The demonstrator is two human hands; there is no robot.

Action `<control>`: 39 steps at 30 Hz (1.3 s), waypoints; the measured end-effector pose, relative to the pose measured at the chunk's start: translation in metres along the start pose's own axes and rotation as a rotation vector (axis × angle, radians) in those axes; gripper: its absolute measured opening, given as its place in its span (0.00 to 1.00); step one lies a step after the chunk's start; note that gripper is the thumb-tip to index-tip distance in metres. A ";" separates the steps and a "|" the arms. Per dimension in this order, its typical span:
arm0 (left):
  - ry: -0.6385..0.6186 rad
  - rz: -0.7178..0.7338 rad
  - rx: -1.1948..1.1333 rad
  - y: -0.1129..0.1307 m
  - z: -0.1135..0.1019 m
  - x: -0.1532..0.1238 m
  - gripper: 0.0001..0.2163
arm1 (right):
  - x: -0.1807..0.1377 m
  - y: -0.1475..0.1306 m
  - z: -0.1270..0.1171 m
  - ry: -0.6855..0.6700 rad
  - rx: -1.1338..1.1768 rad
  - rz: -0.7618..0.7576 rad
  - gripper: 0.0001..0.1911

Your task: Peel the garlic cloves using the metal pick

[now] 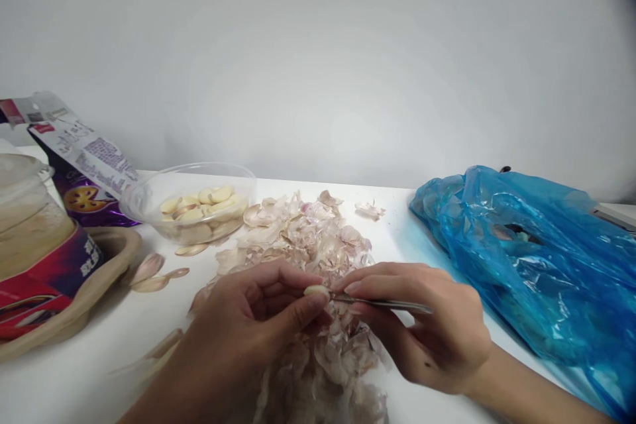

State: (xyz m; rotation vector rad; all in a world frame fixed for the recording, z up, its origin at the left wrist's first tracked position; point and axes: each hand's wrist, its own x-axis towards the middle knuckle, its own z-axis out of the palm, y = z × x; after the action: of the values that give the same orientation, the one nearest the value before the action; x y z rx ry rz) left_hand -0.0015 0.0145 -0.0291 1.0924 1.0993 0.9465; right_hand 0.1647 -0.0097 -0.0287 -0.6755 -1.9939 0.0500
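Note:
A peeled garlic clove [317, 290] is pinched between the thumb and fingers of my left hand [258, 311]. My right hand [427, 324] grips a slim silver metal tool [392, 305] lengthwise, its narrow tip touching the right end of the clove. Both hands are above a heap of papery garlic skins [318, 238]. Behind my left hand stands a clear plastic bowl [149, 215] with peeled cloves [199, 205] in it. Several unpeeled cloves [149, 271] lie on the white table left of my hand.
At the left, a jar with a red and blue label [50, 285] sits in a brown molded tray [116, 242]. A purple and white packet [89, 172] leans behind it. A crumpled blue plastic bag [527, 265] covers the right side. A white wall [348, 66] rises behind the table.

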 end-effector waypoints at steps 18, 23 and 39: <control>-0.054 -0.035 -0.006 0.001 -0.001 0.000 0.03 | 0.000 -0.001 0.001 0.023 0.026 -0.018 0.06; -0.055 -0.050 -0.014 0.002 -0.001 0.000 0.03 | 0.000 0.000 0.001 0.024 0.011 -0.021 0.05; -0.113 -0.046 -0.015 0.000 -0.005 0.002 0.04 | 0.000 0.001 0.000 0.044 -0.039 -0.062 0.06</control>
State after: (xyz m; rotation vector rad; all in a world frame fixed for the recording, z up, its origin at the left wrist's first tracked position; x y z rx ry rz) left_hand -0.0062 0.0170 -0.0298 1.0905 1.0189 0.8454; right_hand 0.1652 -0.0093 -0.0293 -0.6343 -1.9760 -0.0405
